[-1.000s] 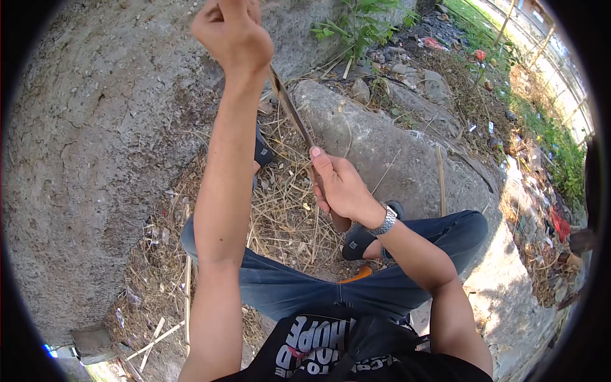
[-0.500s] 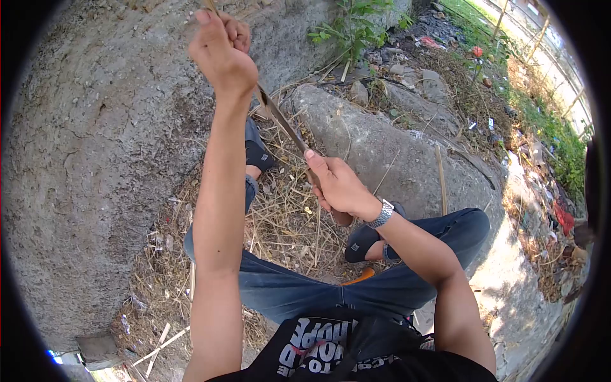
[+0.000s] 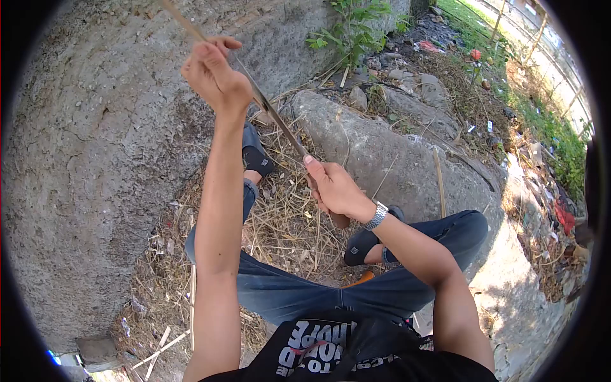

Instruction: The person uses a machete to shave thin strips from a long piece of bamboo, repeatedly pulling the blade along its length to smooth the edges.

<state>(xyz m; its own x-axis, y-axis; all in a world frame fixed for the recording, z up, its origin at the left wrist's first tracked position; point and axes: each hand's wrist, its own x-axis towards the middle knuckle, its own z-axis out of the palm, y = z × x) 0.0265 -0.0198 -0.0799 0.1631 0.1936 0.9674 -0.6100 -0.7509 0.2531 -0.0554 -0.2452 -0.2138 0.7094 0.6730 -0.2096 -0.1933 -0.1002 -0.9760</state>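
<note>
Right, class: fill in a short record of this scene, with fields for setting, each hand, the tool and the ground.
setting: outdoors, person seated by a concrete wall
left hand: raised, gripping a thin stick
right hand: closed on the handle of a knife
knife: blade slants up to the stick by the left hand
ground: dry straw, rock

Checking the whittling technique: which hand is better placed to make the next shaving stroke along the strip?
Right. The right hand grips the knife, its blade laid against the strip. The left hand only pinches the strip, held raised.
</note>
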